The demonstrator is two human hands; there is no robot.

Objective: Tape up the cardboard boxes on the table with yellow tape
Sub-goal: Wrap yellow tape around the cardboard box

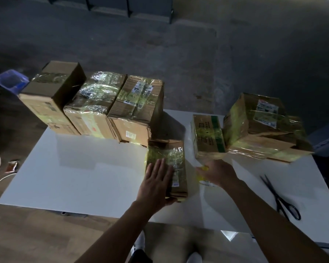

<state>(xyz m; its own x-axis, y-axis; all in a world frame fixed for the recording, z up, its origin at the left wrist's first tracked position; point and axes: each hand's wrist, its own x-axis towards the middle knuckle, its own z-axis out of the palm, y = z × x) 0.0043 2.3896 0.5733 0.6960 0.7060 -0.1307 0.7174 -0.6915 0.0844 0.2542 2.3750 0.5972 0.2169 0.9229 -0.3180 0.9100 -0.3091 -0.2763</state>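
Cardboard boxes (137, 103), yellow-wrapped, along the far side of our white table (74, 168). Small box (171, 154), near middle: our left hand (156, 179) flat on top, fingers straight. Scissors (279, 198), right. Yellow tape roll (204, 168), blurred: our right hand (218, 173) grips it.

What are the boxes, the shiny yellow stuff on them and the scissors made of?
The box under the left hand looks like brown cardboard, dull, with creased edges. The yellow tape on it looks like thin see-through plastic: glossy and wrinkled. The scissors look dark all over, probably metal blades; the handles are hard to tell.
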